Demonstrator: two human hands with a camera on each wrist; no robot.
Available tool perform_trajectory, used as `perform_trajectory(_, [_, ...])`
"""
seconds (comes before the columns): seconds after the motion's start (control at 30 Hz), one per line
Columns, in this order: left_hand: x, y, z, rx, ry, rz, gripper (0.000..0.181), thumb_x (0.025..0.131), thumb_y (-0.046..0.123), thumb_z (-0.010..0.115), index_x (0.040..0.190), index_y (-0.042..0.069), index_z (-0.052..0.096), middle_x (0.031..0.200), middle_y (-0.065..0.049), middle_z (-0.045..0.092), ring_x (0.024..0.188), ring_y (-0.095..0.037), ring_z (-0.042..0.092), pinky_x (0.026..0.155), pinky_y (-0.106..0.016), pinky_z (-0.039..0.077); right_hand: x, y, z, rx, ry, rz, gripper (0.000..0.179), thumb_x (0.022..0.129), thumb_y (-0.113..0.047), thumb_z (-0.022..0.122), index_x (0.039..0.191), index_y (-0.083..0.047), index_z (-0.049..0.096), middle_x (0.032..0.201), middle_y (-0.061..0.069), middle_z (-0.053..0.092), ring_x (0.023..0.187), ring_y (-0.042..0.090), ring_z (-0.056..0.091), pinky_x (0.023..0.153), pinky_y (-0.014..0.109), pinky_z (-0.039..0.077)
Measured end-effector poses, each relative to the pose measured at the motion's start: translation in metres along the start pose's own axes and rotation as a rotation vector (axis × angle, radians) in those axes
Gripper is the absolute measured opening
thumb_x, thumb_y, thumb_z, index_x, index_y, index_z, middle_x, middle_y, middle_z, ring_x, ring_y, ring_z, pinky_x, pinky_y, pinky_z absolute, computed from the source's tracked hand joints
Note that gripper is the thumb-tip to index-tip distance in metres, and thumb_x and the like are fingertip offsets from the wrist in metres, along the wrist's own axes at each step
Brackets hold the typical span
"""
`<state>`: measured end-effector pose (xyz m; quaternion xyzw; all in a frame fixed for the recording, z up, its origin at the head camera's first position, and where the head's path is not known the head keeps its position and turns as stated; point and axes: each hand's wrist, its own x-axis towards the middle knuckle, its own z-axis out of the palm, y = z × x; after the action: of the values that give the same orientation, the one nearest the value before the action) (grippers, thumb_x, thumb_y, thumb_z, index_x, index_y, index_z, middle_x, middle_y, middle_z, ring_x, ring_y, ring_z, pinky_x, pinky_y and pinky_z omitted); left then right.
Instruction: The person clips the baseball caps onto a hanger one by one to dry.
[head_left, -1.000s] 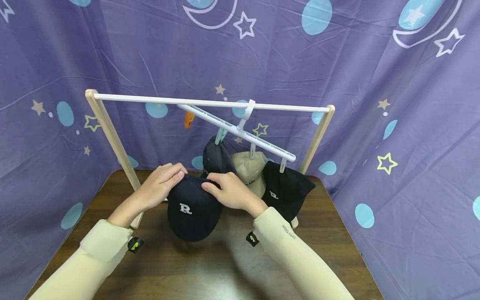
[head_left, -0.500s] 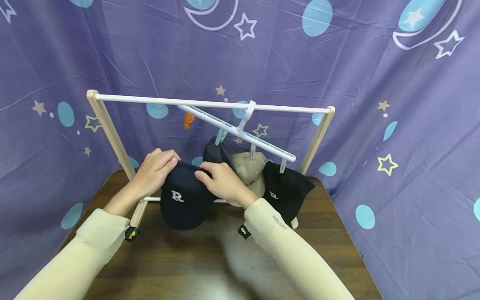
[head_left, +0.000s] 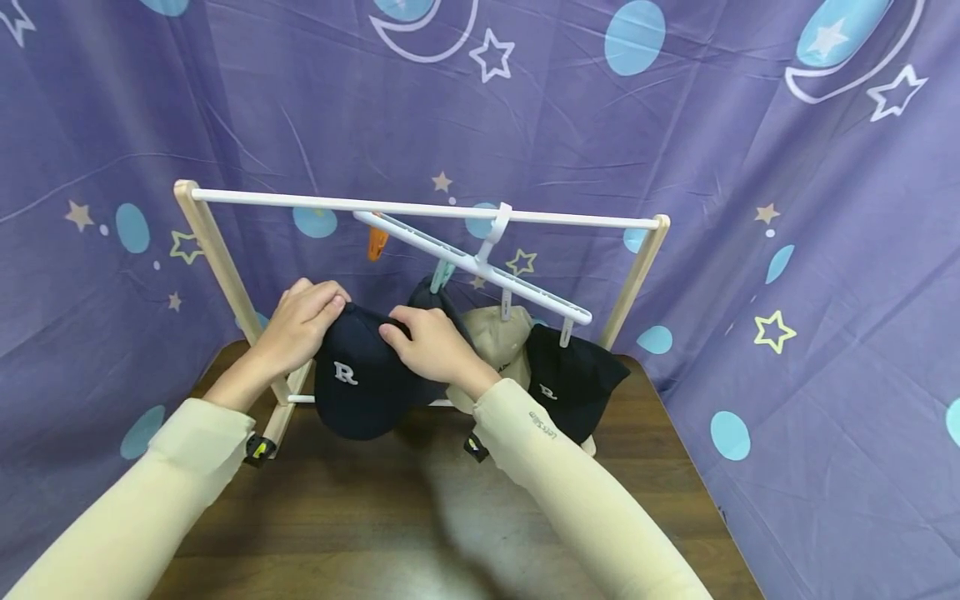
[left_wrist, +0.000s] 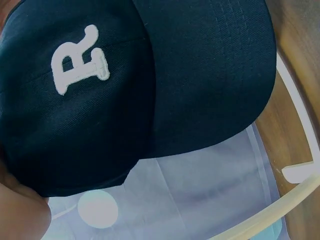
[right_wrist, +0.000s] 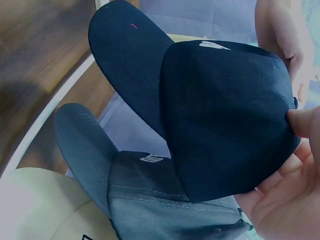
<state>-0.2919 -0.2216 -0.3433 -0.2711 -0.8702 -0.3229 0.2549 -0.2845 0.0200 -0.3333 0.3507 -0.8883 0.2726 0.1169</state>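
Between both hands hangs a dark navy baseball cap [head_left: 367,383] with a white letter R, its brim pointing down. My left hand [head_left: 302,323] grips the crown's upper left edge. On the upper right edge, my right hand [head_left: 435,343] pinches the fabric between thumb and fingers, as the right wrist view shows up close. A white hanger [head_left: 450,252] tilts from the rail above the cap. From its left end dangles an orange clip [head_left: 377,243] with nothing in it. A teal clip [head_left: 442,275] holds a dark grey cap [right_wrist: 165,190] just behind my right hand.
Further right on the hanger, a beige cap [head_left: 495,333] and a black hat [head_left: 573,379] with an R hang from grey clips. The rack has a white rail [head_left: 330,202] and wooden posts [head_left: 637,279]. It stands on a brown wooden table [head_left: 360,517] before a purple curtain [head_left: 315,100].
Both hands have carried the navy cap up and to the left, toward the rack and beneath the orange clip. The hanger and the other hats have stayed in place.
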Motion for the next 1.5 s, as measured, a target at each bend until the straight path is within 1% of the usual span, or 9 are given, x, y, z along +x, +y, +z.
perform_trajectory(0.33, [0.01,-0.009,-0.007,-0.013,-0.001,0.006,0.021,0.109,0.01,0.05,0.102,0.006,0.069,0.102,-0.015,0.074,0.092,-0.028,0.049,0.085,-0.049,0.032,0.016,-0.003,-0.003,-0.046,-0.019,0.003,0.02,0.11,-0.025,0.057,0.099,-0.012,0.066,0.075,0.002,0.059,0.073,0.016,0.061,0.071,0.028,0.046])
perform_trajectory(0.63, [0.015,-0.008,-0.018,-0.055,-0.038,0.01,0.022,0.111,0.011,0.049,0.103,0.006,0.069,0.097,-0.012,0.069,0.091,-0.022,0.045,0.085,-0.045,0.031,0.031,-0.011,-0.011,-0.139,-0.02,-0.019,0.017,0.108,-0.022,0.06,0.107,-0.013,0.074,0.095,0.0,0.069,0.091,0.015,0.066,0.086,0.031,0.051])
perform_trajectory(0.73, [0.017,-0.009,-0.019,-0.061,-0.049,-0.001,0.024,0.112,0.014,0.047,0.104,0.006,0.069,0.095,-0.012,0.066,0.091,-0.021,0.044,0.084,-0.045,0.032,0.035,-0.012,-0.014,-0.188,-0.011,-0.036,0.019,0.107,-0.022,0.06,0.115,-0.013,0.075,0.108,0.001,0.07,0.101,0.018,0.065,0.094,0.031,0.05])
perform_trajectory(0.97, [0.019,-0.008,-0.021,-0.057,-0.049,0.009,0.023,0.111,0.012,0.048,0.105,0.006,0.069,0.093,-0.011,0.063,0.09,-0.022,0.046,0.082,-0.043,0.032,0.048,-0.008,-0.025,-0.381,0.136,-0.027,0.044,0.104,-0.027,0.061,0.146,-0.015,0.06,0.155,0.008,0.049,0.142,0.028,0.044,0.121,0.039,0.033])
perform_trajectory(1.13, [0.019,-0.007,-0.022,-0.06,-0.039,0.011,0.021,0.11,0.009,0.05,0.104,0.006,0.07,0.093,-0.011,0.064,0.089,-0.022,0.046,0.081,-0.043,0.032,0.067,-0.005,-0.035,-0.519,0.134,0.102,0.061,0.104,-0.034,0.058,0.159,-0.014,0.041,0.168,0.015,0.034,0.155,0.031,0.029,0.128,0.041,0.02])
perform_trajectory(1.23, [0.019,-0.008,-0.022,-0.059,-0.046,0.01,0.021,0.11,0.009,0.05,0.104,0.006,0.07,0.093,-0.011,0.064,0.089,-0.022,0.046,0.081,-0.043,0.032,0.078,-0.006,-0.041,-0.552,0.088,0.187,0.061,0.106,-0.038,0.055,0.16,-0.014,0.039,0.169,0.017,0.033,0.159,0.03,0.024,0.13,0.04,0.013])
perform_trajectory(1.33, [0.02,-0.008,-0.022,-0.058,-0.045,0.01,0.021,0.11,0.009,0.05,0.104,0.006,0.07,0.093,-0.011,0.065,0.09,-0.022,0.046,0.082,-0.043,0.032,0.087,-0.006,-0.045,-0.557,0.061,0.231,0.051,0.107,-0.038,0.054,0.152,-0.015,0.049,0.161,0.014,0.048,0.161,0.025,0.024,0.13,0.038,0.013])
perform_trajectory(1.43, [0.021,-0.008,-0.023,-0.058,-0.045,0.01,0.022,0.11,0.01,0.05,0.104,0.006,0.07,0.093,-0.011,0.065,0.089,-0.022,0.046,0.082,-0.042,0.032,0.093,-0.007,-0.047,-0.536,0.036,0.263,0.044,0.107,-0.038,0.054,0.144,-0.015,0.056,0.141,0.01,0.062,0.146,0.026,0.042,0.122,0.037,0.028])
perform_trajectory(1.5, [0.021,-0.009,-0.024,-0.061,-0.048,0.007,0.022,0.11,0.01,0.05,0.104,0.006,0.071,0.093,-0.01,0.065,0.089,-0.021,0.046,0.081,-0.041,0.032,0.096,-0.007,-0.048,-0.521,0.015,0.29,0.043,0.107,-0.039,0.052,0.143,-0.015,0.057,0.134,0.007,0.063,0.132,0.026,0.049,0.115,0.038,0.036])
